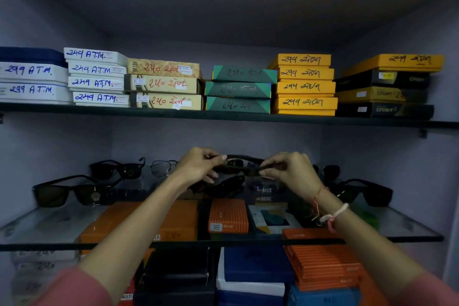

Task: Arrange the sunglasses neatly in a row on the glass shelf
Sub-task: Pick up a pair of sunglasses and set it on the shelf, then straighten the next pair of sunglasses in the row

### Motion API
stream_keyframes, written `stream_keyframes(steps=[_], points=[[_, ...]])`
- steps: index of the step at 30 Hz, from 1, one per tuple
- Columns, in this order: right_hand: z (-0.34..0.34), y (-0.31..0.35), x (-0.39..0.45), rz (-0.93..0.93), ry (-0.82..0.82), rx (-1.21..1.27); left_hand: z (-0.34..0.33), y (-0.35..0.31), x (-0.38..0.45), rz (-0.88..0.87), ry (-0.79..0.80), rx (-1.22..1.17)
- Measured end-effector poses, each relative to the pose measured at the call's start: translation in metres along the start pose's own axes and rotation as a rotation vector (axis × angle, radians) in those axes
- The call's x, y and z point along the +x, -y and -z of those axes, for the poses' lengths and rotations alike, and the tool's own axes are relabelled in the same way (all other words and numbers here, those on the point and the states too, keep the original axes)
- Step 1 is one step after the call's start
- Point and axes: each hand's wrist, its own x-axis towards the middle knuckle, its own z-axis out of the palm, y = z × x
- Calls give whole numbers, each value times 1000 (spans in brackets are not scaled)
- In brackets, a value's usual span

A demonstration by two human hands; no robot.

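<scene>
Above the clear glass shelf [49, 223], mid-cabinet, we hold one dark-framed pair of sunglasses [242, 167] in the air, left hand [198, 166] and right hand [290, 171] each pinching an end, fingers closed on the frame. Step looks like placing this pair. Dark square sunglasses [67, 192] sit left, another black pair [365, 191] right, more behind, loosely scattered. Next we'd lower it into the middle gap, lenses front, level with neighbours. Black pair underneath [223, 187] may crowd it.
</scene>
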Motion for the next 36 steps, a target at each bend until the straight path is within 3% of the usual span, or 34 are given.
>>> stream_keyframes(steps=[3,7,13,18,27,36], points=[[14,1,-7,41,9,-84,-4,-7,0,-6,22,-40],[29,0,-13,26,0,-102,-12,-19,3,-88,-30,231],[52,-4,-9,-64,-37,-7,-33,-37,6,-133,-82,348],[66,-11,3,-200,-30,-38,-51,-43,13,-88,-113,339],[68,-39,17,-286,-9,-312,-73,-34,35,70,-227,341],[50,-72,13,-504,112,-268,-106,-22,48,178,-125,426]])
